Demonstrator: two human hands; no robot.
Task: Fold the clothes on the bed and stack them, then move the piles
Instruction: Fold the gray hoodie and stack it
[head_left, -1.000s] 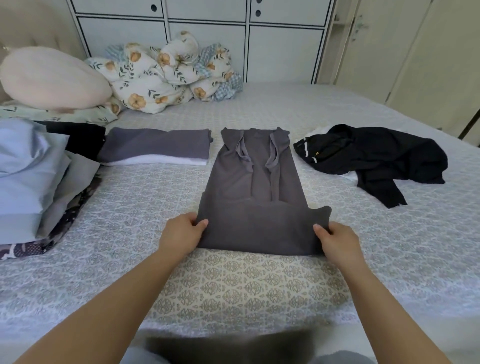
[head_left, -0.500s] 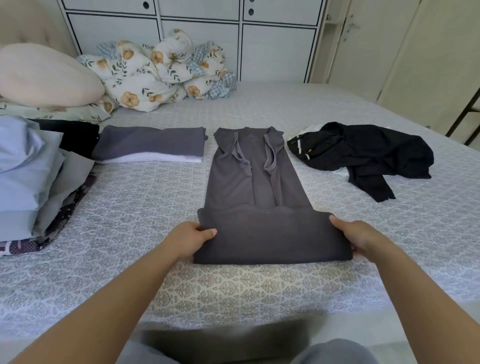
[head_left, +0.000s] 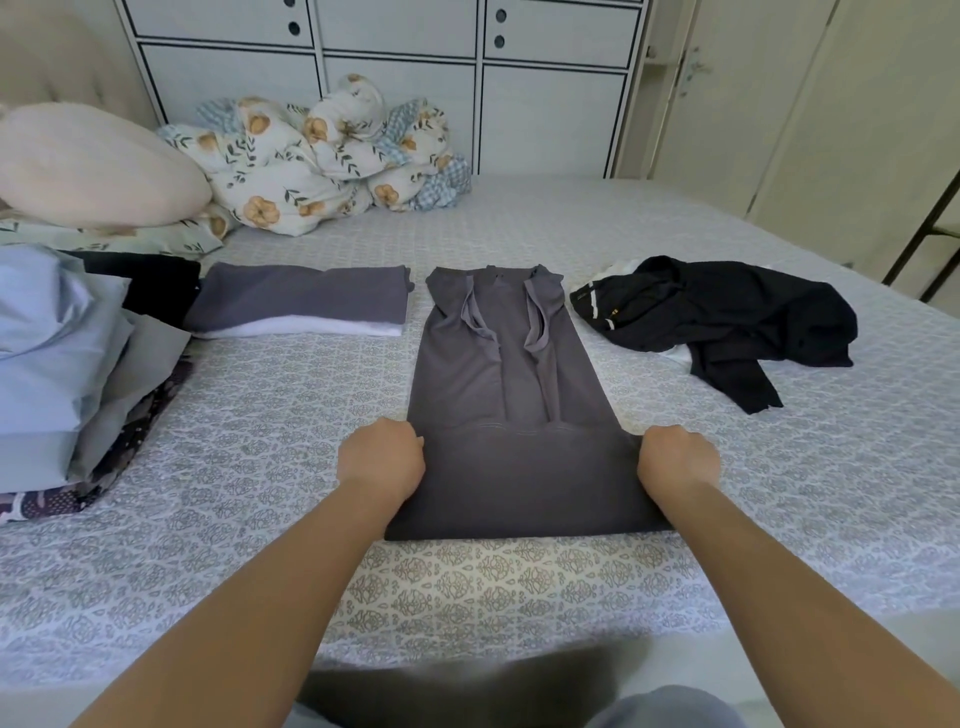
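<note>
A dark grey strappy top (head_left: 498, 374) lies flat in the middle of the bed (head_left: 260, 467), straps at the far end, its near hem doubled up over the body. My left hand (head_left: 382, 460) grips the left edge of that folded band. At the right edge, my right hand (head_left: 675, 460) grips the same band. To the left lies a folded pile (head_left: 298, 306) with a grey piece over a white one. A crumpled black garment (head_left: 727, 317) lies unfolded on the right.
A stack of light blue and grey fabric (head_left: 57, 364) sits at the left edge over a patterned cloth. A pink pillow (head_left: 88, 166) and a floral duvet bundle (head_left: 322, 156) lie at the head. White cabinets (head_left: 415, 78) stand behind the bed.
Both hands have carried the top's near hem farther up the body, making the folded band deeper. The fingers have curled tighter around the edges.
</note>
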